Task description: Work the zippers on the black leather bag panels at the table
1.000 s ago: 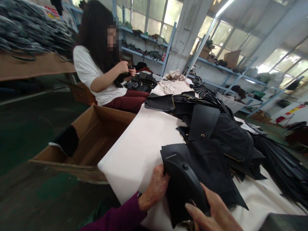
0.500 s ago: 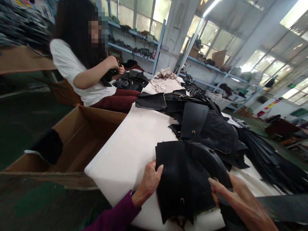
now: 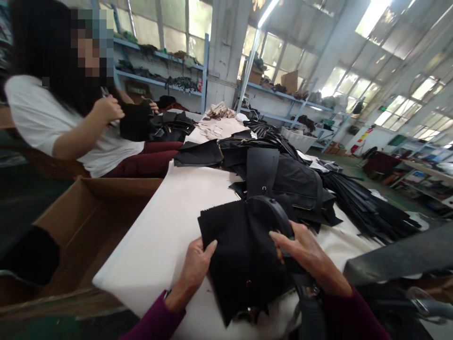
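Observation:
A black fabric piece (image 3: 237, 250) with small metal fittings lies at the near edge of the white-covered table (image 3: 170, 231). My left hand (image 3: 196, 267) grips its left edge, thumb on top. A black strap (image 3: 274, 215) arches over the piece. My right hand (image 3: 304, 252) is closed on this strap near the piece's right side. Both sleeves are purple.
A pile of black fabric parts (image 3: 286, 179) covers the table's middle and right. An open cardboard box (image 3: 88, 217) stands left of the table. A person in a white top (image 3: 53, 127) sits beyond it, handling black material. Shelves (image 3: 279, 94) line the back wall.
The view has swung right and the co-worker now sits further left. My right hand has moved up and left onto the strap over the piece. My left hand keeps its hold.

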A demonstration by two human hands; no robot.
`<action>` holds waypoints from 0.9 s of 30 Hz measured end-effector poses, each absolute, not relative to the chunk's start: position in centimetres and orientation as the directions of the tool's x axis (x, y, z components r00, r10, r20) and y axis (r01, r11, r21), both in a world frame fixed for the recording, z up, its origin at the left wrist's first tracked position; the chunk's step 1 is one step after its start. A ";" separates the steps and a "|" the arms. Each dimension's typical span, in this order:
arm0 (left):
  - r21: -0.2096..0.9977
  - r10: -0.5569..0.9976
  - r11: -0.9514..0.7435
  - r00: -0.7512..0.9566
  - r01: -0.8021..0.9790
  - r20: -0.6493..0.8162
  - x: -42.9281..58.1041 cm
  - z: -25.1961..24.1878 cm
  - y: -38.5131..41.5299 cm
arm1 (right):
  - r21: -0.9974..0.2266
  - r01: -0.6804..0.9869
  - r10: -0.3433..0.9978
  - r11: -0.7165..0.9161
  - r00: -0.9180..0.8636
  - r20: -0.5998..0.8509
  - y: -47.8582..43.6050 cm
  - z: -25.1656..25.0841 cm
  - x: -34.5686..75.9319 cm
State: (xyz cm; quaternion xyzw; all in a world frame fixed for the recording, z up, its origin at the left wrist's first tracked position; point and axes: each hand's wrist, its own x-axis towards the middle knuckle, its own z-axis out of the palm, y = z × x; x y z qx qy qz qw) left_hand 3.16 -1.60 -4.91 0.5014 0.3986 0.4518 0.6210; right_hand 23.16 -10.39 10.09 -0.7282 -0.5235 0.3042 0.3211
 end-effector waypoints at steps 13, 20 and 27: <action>0.601 0.741 -0.671 0.427 0.434 0.519 4.7 1.7 6.6 | -0.702 0.572 0.898 -0.425 0.364 -0.247 -20.6 8.8 28.4; 0.383 0.525 -0.837 0.771 0.392 0.359 9.6 -2.1 -5.2 | -0.685 0.590 0.902 -0.427 0.335 -0.274 -19.2 7.8 28.7; 0.223 0.530 -0.845 0.711 0.486 0.462 6.0 -6.0 -4.1 | -0.618 0.614 0.871 -0.491 0.328 -0.366 -21.5 7.4 27.2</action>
